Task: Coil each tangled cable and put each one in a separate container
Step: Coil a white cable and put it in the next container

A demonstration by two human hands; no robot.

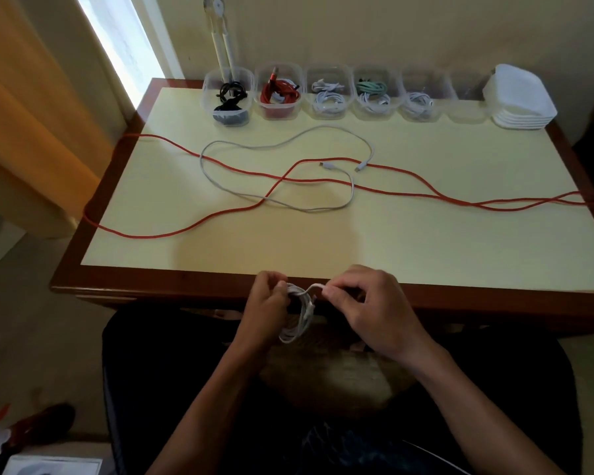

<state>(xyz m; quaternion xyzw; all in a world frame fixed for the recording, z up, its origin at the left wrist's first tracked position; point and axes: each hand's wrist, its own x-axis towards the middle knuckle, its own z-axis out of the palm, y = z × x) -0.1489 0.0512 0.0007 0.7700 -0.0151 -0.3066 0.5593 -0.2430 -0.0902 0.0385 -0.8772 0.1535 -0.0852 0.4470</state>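
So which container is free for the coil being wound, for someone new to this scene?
Along the table's far edge runs a row of clear containers beside a stack of white lids. The empty container is the rightmost one, next to the lids; every other one holds a cable.

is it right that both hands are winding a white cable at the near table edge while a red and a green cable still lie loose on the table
Not quite. The head view shows the left hand and right hand winding the white coil, but the loose cables are a red cable and a white cable. The green cable is already in a container.
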